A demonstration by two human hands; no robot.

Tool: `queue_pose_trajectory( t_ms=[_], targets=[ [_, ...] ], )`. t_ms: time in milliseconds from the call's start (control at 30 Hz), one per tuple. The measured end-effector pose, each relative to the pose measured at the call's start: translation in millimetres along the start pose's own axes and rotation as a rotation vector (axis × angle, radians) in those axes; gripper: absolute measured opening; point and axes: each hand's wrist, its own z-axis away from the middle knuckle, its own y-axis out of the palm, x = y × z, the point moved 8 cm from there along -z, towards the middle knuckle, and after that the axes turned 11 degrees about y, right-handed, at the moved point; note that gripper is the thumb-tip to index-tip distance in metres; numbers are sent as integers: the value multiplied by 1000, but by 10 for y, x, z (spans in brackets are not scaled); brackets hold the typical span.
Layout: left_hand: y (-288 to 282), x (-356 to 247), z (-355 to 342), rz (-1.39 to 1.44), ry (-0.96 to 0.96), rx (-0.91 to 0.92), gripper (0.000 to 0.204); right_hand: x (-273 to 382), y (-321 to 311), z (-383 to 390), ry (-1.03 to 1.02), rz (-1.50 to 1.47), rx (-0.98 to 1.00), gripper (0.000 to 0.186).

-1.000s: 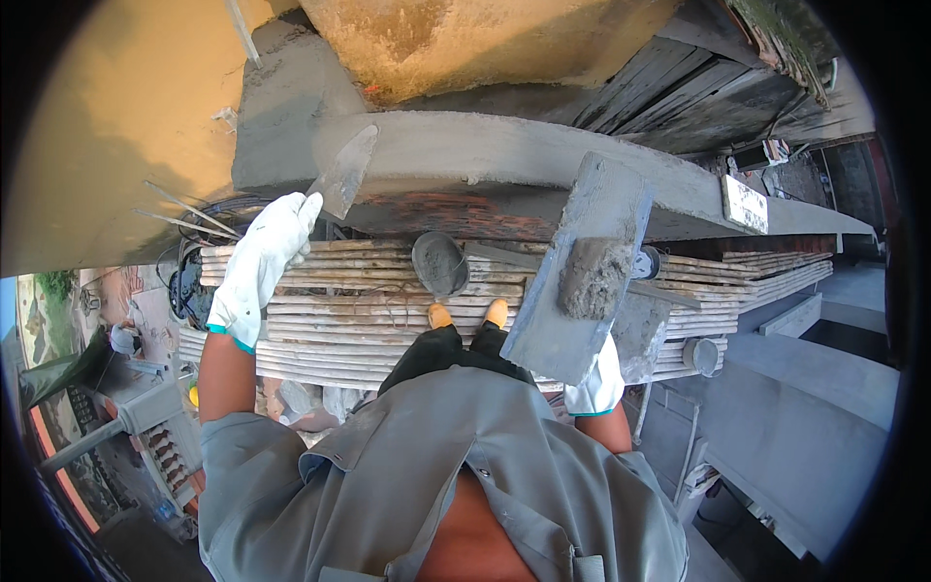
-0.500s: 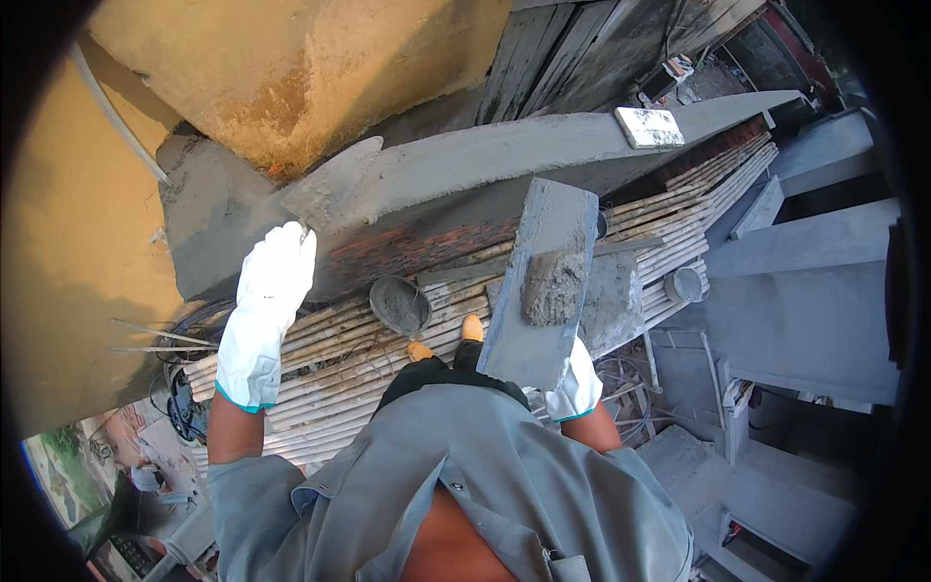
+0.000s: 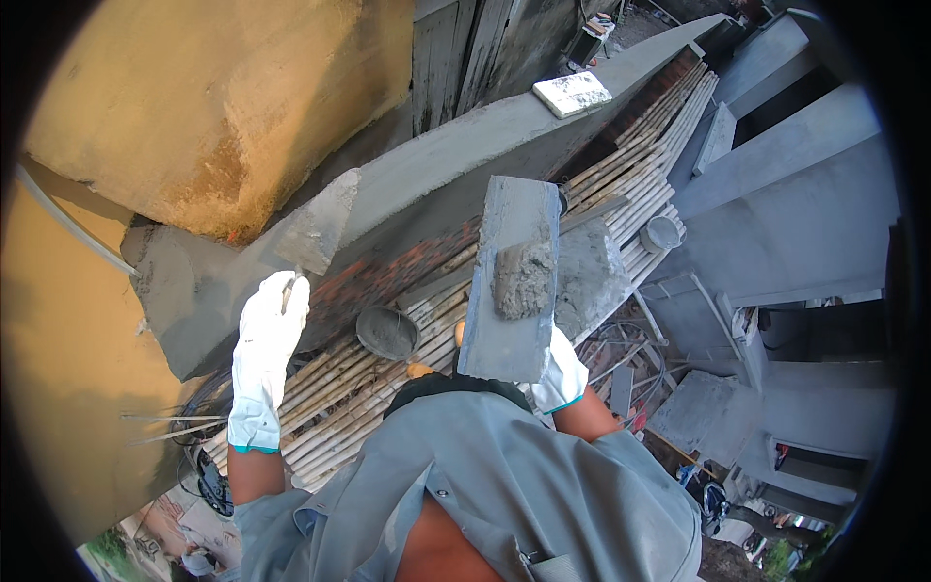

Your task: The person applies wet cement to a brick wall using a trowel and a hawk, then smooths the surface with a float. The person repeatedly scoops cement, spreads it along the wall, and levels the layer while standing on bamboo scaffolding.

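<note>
Left hand (image 3: 262, 344): gripping the trowel (image 3: 323, 221) handle with curled fingers
Trowel: pointing forward and right beyond the left grip, running its long axis over the wall top (image 3: 441, 150)
Mortar lump (image 3: 524, 279): lying right of the left grip, sitting nearer the right hand (image 3: 564, 373)
Board (image 3: 499, 209): stretching lengthwise forward from the right grip
Right hand: hiding fingers beneath the board, not showing how far closed

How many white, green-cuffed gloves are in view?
2: one on the left hand, holding a grey trowel; one on the right hand, partly behind the grey rectangular board.
</note>
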Motion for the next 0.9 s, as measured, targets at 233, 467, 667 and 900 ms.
queue_pose_trajectory(
  t_ms=[233,467,667,900],
  targets=[
    [221,-772,-76,6,291,62,30,159,-267,681,-168,302,-302,48],
    [978,-1862,-141,-283,673,329,20,607,-333,624,-205,656,-374,48],
    [1726,-2406,-396,-402,745,425,18,1250,-163,52,-202,889,-153,47],
    [2198,-2797,-1031,-503,689,219,14,1542,-335,-73,264,-247,-89,42]
  ],
)
